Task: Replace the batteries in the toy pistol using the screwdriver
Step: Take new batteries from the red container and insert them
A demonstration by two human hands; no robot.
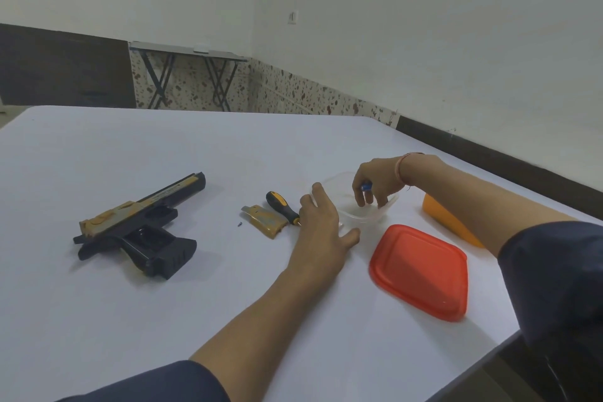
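Note:
A black and gold toy pistol lies on its side on the white table, its grip compartment uncovered. The gold battery cover and a tiny screw lie to its right. Beside them rests a black and yellow screwdriver. My left hand lies flat with straight fingers against the near side of a clear plastic container. My right hand reaches into the container from above and pinches a small blue battery.
A red lid lies on the table near the right edge. An orange object sits behind my right forearm. A folding table stands against the far wall.

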